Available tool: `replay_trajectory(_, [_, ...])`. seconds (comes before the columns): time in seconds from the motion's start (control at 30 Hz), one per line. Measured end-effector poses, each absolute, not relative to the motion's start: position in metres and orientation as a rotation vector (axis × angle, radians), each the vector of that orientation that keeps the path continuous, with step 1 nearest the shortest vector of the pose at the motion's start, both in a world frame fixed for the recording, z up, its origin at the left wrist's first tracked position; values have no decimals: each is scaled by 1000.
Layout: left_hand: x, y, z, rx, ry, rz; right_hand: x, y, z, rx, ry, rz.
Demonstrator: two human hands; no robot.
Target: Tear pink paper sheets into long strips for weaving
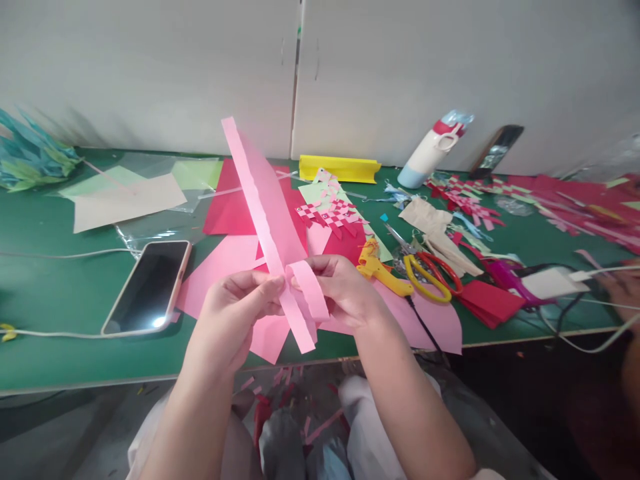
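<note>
Above the front of the green table I hold a pink paper sheet (273, 193) with a long folded strip (253, 193) along its left edge. My left hand (240, 303) pinches the folded strip near its lower part, thumb on top. My right hand (337, 287) is closed beside it, its fingers at a curled paper loop (311, 290) that bends over to the right. The fingertips inside the loop are partly hidden. Under my hands lie more pink paper sheets (220, 267) and a red sheet (225, 207).
A phone (147, 287) lies at left on a cable. To the right are a yellow glue gun (383, 270), scissors (425, 277), red paper (490, 303) and a bottle (430, 153). Woven paper fish (335, 217) lie behind. Another person's hand (625, 287) is at far right.
</note>
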State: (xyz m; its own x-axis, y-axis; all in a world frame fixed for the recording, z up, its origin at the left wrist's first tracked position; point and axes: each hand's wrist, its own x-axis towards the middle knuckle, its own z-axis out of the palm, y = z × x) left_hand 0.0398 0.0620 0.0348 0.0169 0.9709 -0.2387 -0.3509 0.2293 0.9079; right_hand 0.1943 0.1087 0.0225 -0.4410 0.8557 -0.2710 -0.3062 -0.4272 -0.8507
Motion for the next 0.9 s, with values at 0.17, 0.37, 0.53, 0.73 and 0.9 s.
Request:
replay_trajectory(0.17, [41, 63, 34, 743, 1017, 1212, 193, 109, 20, -807, -954, 1961])
replay_trajectory(0.37, [41, 64, 34, 709, 984, 1222, 192, 108, 20, -808, -897, 1954])
replay_trajectory(0.53, [41, 63, 37, 740, 1038, 1232, 195, 108, 21, -839, -986, 1951])
replay_trajectory(0.73, [42, 63, 38, 734, 1060, 1240, 196, 108, 20, -851, -981, 1937])
replay_trajectory(0.9, [42, 64, 38, 727, 1048, 1236, 196, 108, 19, -817, -994, 1930])
